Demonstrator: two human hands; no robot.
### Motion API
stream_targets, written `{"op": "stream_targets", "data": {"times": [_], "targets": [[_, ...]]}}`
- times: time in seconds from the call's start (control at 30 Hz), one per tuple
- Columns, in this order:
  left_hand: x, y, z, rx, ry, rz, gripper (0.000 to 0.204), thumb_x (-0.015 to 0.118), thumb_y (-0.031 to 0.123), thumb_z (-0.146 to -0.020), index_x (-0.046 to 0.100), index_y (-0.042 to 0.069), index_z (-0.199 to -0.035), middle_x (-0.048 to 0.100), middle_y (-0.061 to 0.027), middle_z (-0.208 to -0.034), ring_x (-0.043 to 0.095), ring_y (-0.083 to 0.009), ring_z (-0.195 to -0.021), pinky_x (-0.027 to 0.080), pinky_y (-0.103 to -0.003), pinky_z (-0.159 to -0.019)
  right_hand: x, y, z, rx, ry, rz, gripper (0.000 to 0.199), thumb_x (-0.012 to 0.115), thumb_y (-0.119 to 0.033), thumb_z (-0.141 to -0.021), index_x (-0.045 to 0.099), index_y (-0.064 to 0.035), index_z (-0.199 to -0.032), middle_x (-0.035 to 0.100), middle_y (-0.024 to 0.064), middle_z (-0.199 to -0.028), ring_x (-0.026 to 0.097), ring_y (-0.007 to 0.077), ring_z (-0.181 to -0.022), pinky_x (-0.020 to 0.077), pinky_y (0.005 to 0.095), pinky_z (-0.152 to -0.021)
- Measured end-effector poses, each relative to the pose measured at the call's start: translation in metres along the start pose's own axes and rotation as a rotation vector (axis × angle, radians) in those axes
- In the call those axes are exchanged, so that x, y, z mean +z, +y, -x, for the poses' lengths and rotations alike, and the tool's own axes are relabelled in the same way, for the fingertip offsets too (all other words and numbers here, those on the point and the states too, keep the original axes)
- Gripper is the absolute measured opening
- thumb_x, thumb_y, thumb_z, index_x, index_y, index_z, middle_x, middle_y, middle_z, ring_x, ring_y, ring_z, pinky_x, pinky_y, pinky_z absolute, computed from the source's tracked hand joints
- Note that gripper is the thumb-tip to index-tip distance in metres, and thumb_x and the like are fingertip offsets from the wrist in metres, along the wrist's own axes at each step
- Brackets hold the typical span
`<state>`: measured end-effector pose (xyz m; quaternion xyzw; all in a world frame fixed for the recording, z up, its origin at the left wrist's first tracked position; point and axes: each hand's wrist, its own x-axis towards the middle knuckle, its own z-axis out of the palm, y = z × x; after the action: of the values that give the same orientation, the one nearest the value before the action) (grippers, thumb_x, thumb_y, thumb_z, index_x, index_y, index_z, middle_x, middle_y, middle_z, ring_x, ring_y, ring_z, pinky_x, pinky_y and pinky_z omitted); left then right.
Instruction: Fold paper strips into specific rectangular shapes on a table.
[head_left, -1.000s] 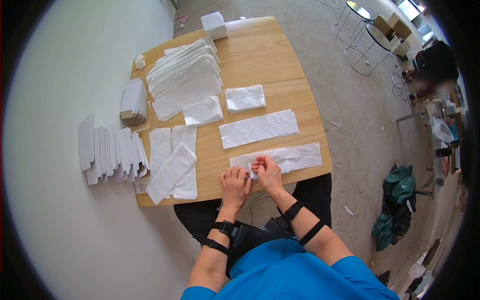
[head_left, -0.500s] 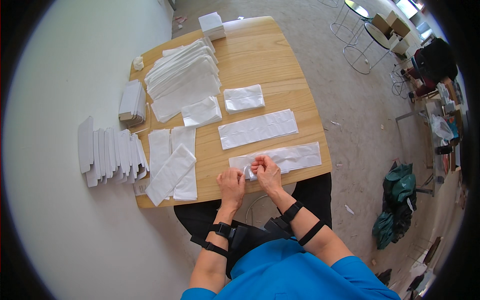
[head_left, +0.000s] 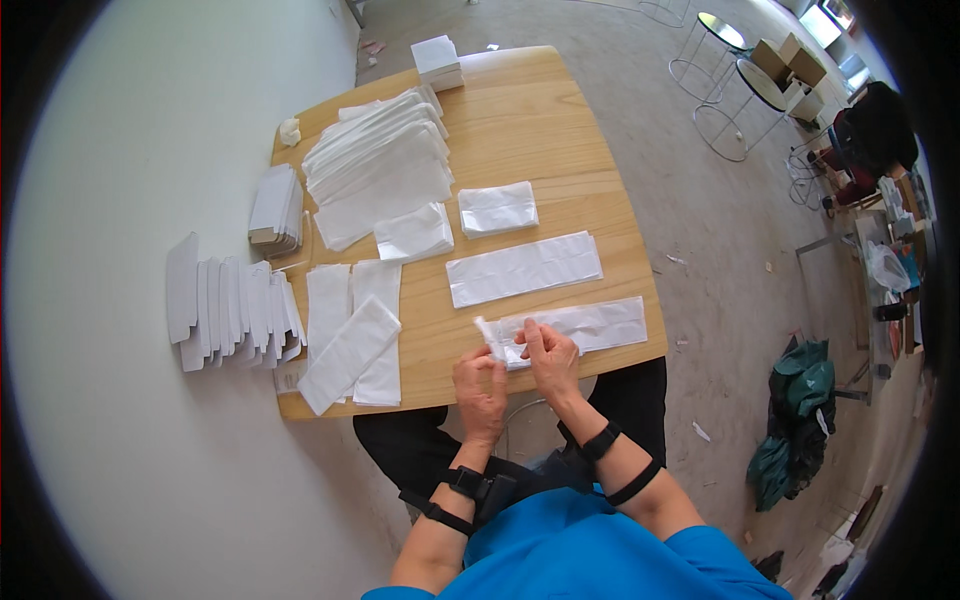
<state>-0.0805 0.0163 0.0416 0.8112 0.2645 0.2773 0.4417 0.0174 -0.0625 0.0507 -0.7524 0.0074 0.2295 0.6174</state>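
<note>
Wooden worktop (head_left: 545,115), five o'clock: thin white paper strip (head_left: 612,322), likely light, soft, easily creased; I'd grip its edges. Left hand (head_left: 482,392) pinches its nine-o'clock end; right hand (head_left: 553,364) half-curled over it, grip unclear

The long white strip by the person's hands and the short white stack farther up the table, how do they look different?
The long white strip stretches much farther sideways than the short white stack. The strip's left end is raised and bunched, while the stack lies flat. The left hand and right hand are at the strip; neither is at the stack. Both are white, creased and on the wooden table.
</note>
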Motion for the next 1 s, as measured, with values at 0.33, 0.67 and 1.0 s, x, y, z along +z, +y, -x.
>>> {"op": "stream_targets", "data": {"times": [0.33,0.67,1.0], "targets": [[0.015,0.023,-0.008,0.359,-0.234,-0.232,0.019,0.066,0.013,-0.081,0.061,0.008,-0.098,0.061,-0.0047,-0.108,0.053,-0.0253,-0.103,0.036,-0.037,-0.09,-0.039,0.0,-0.009,-0.161,0.137,0.391,0.029,0.065,-0.023,-0.08,0.058,0.0043,-0.071,0.061,0.0246,-0.07,0.061,0.0396,-0.065,0.0465,0.0422,-0.061],[0.027,-0.009,-0.011,0.19,-0.197,-0.366,0.021,0.061,0.008,-0.083,0.063,0.008,-0.104,0.062,-0.0042,-0.109,0.056,-0.0252,-0.097,0.041,-0.038,-0.084,-0.045,0.029,-0.029,-0.22,0.157,0.479,0.027,0.062,-0.022,-0.082,0.057,0.0038,-0.076,0.062,0.0264,-0.075,0.062,0.0433,-0.074,0.0478,0.0461,-0.065],[0.025,-0.015,-0.013,0.118,-0.221,-0.421,0.029,0.063,0.01,-0.079,0.062,0.011,-0.107,0.056,-0.0037,-0.111,0.056,-0.0237,-0.1,0.041,-0.038,-0.081,-0.047,0.032,-0.033,-0.262,0.127,0.515,0.021,0.067,-0.015,-0.078,0.058,0.0021,-0.086,0.063,0.0211,-0.072,0.063,0.0393,-0.069,0.0489,0.0437,-0.064]]}}
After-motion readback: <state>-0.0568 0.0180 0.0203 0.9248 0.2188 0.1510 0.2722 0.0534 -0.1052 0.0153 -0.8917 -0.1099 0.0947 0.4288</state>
